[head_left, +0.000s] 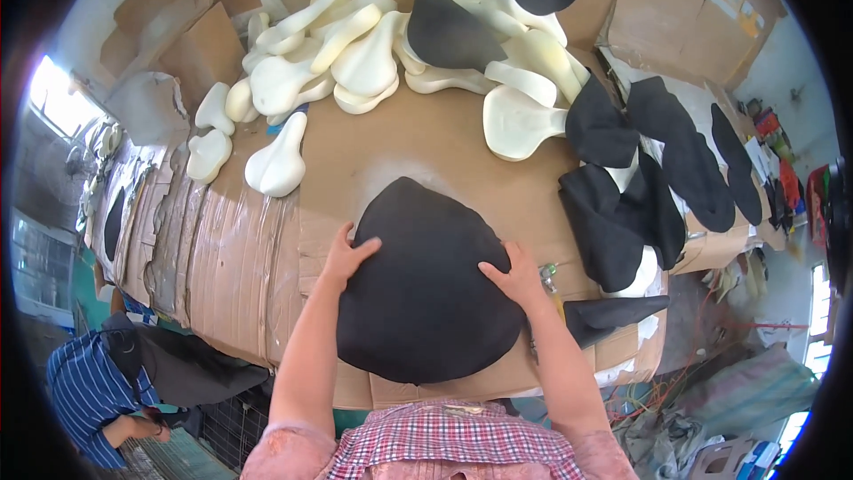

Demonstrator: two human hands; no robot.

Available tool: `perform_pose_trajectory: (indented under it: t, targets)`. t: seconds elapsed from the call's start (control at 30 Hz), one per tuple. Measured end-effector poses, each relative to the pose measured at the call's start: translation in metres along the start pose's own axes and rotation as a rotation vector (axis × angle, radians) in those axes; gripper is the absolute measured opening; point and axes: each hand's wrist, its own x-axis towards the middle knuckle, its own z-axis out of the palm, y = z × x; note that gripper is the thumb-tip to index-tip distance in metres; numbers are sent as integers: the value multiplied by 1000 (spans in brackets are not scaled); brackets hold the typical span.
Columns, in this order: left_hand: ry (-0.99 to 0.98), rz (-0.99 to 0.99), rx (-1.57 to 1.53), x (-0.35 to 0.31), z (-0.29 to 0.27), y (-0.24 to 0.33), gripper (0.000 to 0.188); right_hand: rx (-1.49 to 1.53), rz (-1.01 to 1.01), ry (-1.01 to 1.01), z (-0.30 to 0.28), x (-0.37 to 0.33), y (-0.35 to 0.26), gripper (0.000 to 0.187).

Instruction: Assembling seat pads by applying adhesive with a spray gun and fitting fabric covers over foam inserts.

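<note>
A broad, rounded-triangular black cover piece (426, 284) lies in front of me over the cardboard-topped table, its narrower end pointing away. My left hand (349, 253) grips its left edge, thumb on top and the other fingers at the rim or under it. Opposite, my right hand (514, 274) grips the right edge in the same way. The cover bulges slightly; whether foam sits beneath it is hidden. Just right of my right hand lies a small metal tool (547, 277), partly covered by my forearm.
Cream foam bicycle-saddle pads (364, 58) are piled along the table's far side, with one single pad (277, 156) nearer left. Several black cover pieces (613, 222) lie at the right. A co-worker in a striped shirt (98, 382) is at the lower left.
</note>
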Motion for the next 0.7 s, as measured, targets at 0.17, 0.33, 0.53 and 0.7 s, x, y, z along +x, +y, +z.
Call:
perform_pose_trajectory:
  t: [0.17, 0.33, 0.53, 0.7]
  targets:
    - [31, 396, 344, -22, 9, 4, 73, -53, 17, 71, -8, -22, -5, 61]
    - [-25, 15, -25, -36, 20, 17, 65, -168, 112, 34, -15, -22, -3, 61]
    - [166, 558, 663, -137, 33, 29, 49, -227, 242, 412, -121, -90, 98, 38]
    - [114, 607, 459, -157, 83, 38, 36, -346, 234, 281, -178, -157, 139, 40]
